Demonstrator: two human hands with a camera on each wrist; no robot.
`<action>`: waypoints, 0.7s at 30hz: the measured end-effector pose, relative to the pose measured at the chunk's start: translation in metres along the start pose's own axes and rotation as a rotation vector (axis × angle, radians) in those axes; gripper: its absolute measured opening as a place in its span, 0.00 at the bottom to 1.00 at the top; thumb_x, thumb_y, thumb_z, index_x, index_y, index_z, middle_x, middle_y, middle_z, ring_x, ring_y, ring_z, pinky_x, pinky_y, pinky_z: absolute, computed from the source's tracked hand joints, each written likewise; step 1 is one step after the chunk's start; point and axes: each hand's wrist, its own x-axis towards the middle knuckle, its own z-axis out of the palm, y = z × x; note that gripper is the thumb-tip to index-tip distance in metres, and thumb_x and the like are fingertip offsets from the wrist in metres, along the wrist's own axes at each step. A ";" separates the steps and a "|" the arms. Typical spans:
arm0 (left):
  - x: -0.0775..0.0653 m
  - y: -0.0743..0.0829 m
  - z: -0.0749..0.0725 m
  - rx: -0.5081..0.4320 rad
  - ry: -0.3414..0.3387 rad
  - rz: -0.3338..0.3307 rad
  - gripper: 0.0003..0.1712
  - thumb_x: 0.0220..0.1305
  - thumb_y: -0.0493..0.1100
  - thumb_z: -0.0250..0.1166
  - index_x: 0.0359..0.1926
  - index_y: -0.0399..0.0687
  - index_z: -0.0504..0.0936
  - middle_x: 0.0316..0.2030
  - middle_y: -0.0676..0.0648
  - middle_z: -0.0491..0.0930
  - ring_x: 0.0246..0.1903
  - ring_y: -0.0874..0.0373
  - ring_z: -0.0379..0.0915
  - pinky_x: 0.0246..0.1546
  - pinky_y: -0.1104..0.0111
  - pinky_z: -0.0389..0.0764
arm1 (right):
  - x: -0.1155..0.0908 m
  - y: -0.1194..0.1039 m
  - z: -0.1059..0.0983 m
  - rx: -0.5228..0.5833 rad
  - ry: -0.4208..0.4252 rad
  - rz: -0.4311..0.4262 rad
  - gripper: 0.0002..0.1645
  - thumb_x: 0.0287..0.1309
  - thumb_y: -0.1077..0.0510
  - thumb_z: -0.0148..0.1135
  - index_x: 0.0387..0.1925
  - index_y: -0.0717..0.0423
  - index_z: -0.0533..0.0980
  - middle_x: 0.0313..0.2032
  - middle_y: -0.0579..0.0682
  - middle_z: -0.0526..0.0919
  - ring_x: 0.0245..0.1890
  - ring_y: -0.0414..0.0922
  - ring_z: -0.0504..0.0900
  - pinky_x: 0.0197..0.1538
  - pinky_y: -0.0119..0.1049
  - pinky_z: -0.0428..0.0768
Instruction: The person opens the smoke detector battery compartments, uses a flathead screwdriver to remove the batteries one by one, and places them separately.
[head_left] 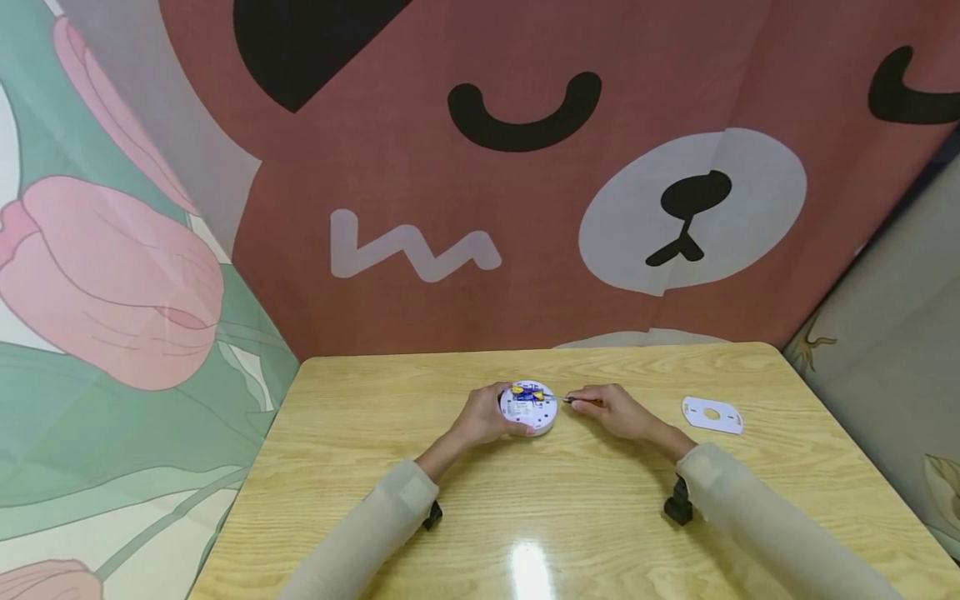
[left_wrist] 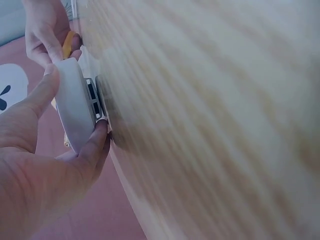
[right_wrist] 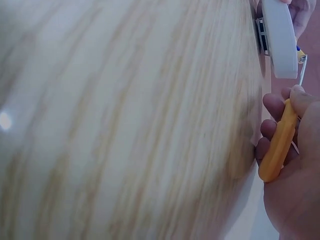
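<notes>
My left hand (head_left: 483,417) grips a round white device, apparently a smoke detector (head_left: 521,411), by its edge, thumb on one side and fingers on the other. Its back faces up, showing a printed label and blue-and-yellow batteries (head_left: 528,393) in a compartment. In the left wrist view the detector (left_wrist: 74,107) is seen edge-on, its dark-slotted face toward the table. From the right, my right hand (head_left: 618,411) holds a screwdriver (right_wrist: 278,145) by its orange handle. The thin metal shaft reaches the batteries' end; whether the tip touches them I cannot tell.
A flat white plate (head_left: 729,418) with a round central hole and rounded ends lies on the wooden table (head_left: 450,533), right of my right hand. Behind the table hangs a printed bear curtain (head_left: 405,183); a floral curtain (head_left: 112,283) stands at the left.
</notes>
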 end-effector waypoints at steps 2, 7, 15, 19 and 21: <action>0.000 0.000 0.000 0.000 0.001 0.002 0.56 0.47 0.56 0.88 0.72 0.35 0.74 0.64 0.37 0.81 0.63 0.44 0.79 0.66 0.54 0.79 | 0.000 0.000 0.000 0.003 -0.001 0.007 0.19 0.77 0.58 0.61 0.60 0.64 0.83 0.55 0.59 0.88 0.58 0.58 0.86 0.59 0.53 0.84; -0.001 0.000 0.001 -0.009 0.007 0.015 0.56 0.46 0.55 0.88 0.71 0.34 0.75 0.63 0.36 0.82 0.62 0.44 0.79 0.66 0.54 0.78 | -0.001 0.001 0.000 0.011 0.001 0.022 0.18 0.77 0.57 0.62 0.60 0.61 0.84 0.55 0.57 0.89 0.56 0.53 0.87 0.56 0.43 0.86; 0.000 -0.002 0.002 -0.006 0.005 0.022 0.55 0.46 0.55 0.88 0.70 0.34 0.75 0.62 0.37 0.82 0.62 0.45 0.80 0.66 0.54 0.79 | -0.002 0.002 -0.004 0.031 0.000 0.032 0.19 0.76 0.56 0.63 0.60 0.61 0.84 0.54 0.56 0.89 0.53 0.47 0.87 0.53 0.37 0.85; 0.001 -0.003 0.002 -0.001 0.004 0.020 0.55 0.46 0.55 0.89 0.70 0.34 0.75 0.62 0.38 0.83 0.61 0.45 0.80 0.65 0.54 0.79 | -0.002 0.003 -0.007 0.023 0.021 0.028 0.17 0.76 0.58 0.64 0.59 0.62 0.84 0.52 0.57 0.90 0.47 0.43 0.87 0.47 0.34 0.85; 0.001 -0.003 0.002 0.003 0.003 0.017 0.55 0.46 0.55 0.89 0.70 0.34 0.75 0.62 0.38 0.82 0.61 0.45 0.79 0.65 0.54 0.79 | -0.001 0.004 -0.010 0.015 0.034 0.018 0.17 0.75 0.59 0.64 0.58 0.63 0.85 0.52 0.57 0.90 0.46 0.44 0.87 0.46 0.34 0.84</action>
